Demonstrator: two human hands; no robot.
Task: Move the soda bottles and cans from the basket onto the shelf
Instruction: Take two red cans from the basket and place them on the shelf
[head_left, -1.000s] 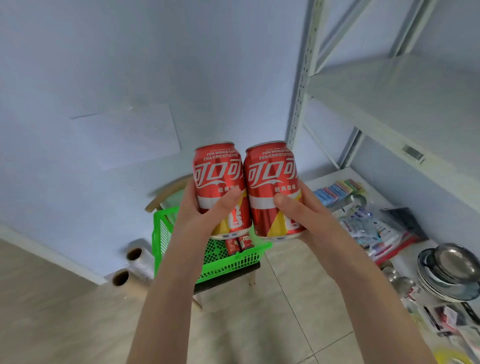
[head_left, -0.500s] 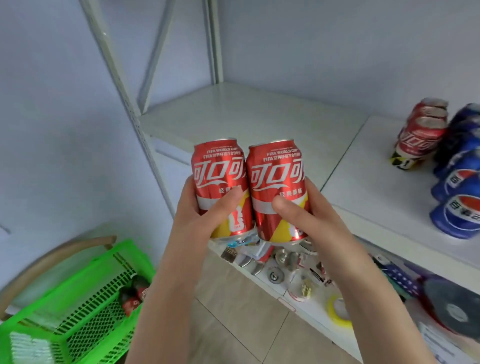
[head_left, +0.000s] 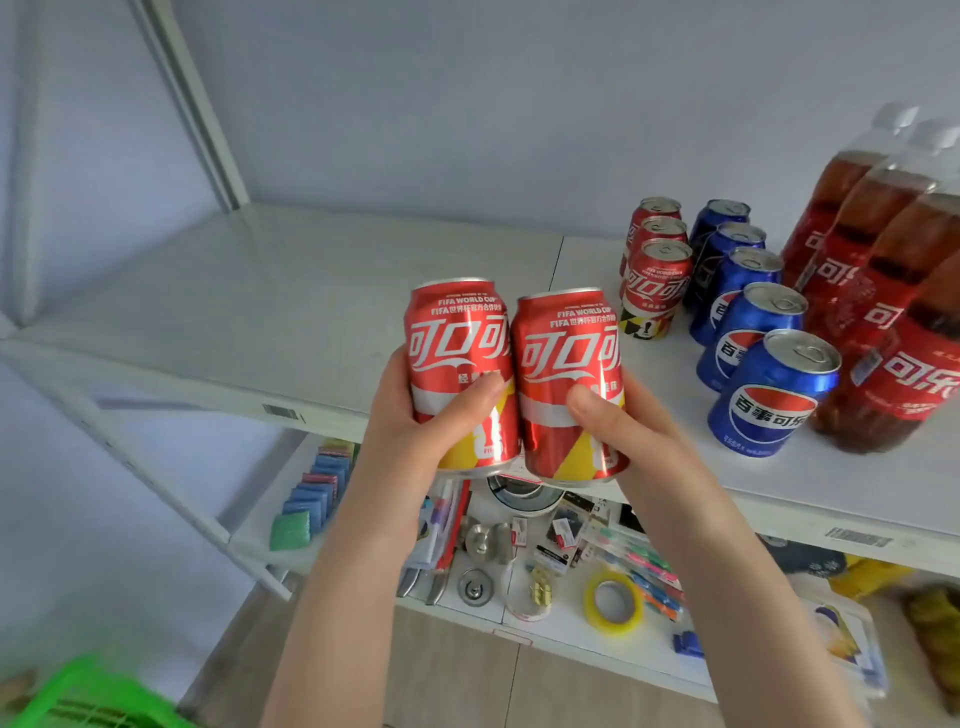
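My left hand (head_left: 415, 421) grips a red cola can (head_left: 457, 343), and my right hand (head_left: 628, 436) grips a second red cola can (head_left: 566, 364). Both cans are upright, side by side and touching, held in the air at the front edge of the white shelf (head_left: 291, 291). On the shelf to the right stand a row of red cans (head_left: 655, 291), a row of blue cola cans (head_left: 763, 395) and several cola bottles (head_left: 883, 291). A corner of the green basket (head_left: 88, 696) shows at the bottom left.
The left half of the white shelf is bare. A lower shelf (head_left: 519, 613) holds small goods: a yellow tape roll (head_left: 613, 603), sponges (head_left: 306, 499), metal parts and packets. A white upright post (head_left: 192, 104) stands at the shelf's back left corner.
The view has swung right from the basket to the shelf. Both hands have carried the two red cans along, and the rows of cans and bottles have come into view.
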